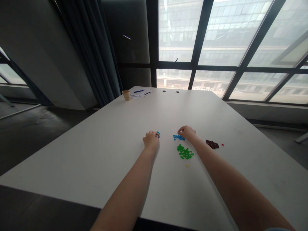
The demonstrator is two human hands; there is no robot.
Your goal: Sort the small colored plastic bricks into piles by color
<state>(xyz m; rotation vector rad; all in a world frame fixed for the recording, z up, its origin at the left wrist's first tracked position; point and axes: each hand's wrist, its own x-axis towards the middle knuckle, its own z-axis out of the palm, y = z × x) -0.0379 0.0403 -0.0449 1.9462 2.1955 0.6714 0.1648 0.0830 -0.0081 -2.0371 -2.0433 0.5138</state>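
- Blue pieces (177,137) lay in a small loose pile on the white table (108,144), between the two hands and nearer the right one.
- A smaller blue cluster (159,133) sat farther left, just beside the fingertips of the left hand.
- The left hand (151,140) was low over the table, its fingers bent and drawn in toward that cluster; whether it pinched a piece, I could not tell.
- The right hand (187,132) reached over the far side of the blue pile, thumb and forefinger brought close together; anything between them was too small to make out.
- Green pieces (184,152) formed a wider pile on the near side of the blue one, left of the right forearm.
- Tiny yellow bits (187,166) lay nearer than the green pile.
- Dark brown pieces (212,144) were heaped right of the right forearm, with one red piece (222,144) just beyond them to the right.
- At the far left of the table stood a paper cup (126,96), beside papers (134,94) with a blue pen (139,91) on them.
- Large windows (178,29) rose past the far edge, and a dark curtain (96,48) hung to the left.
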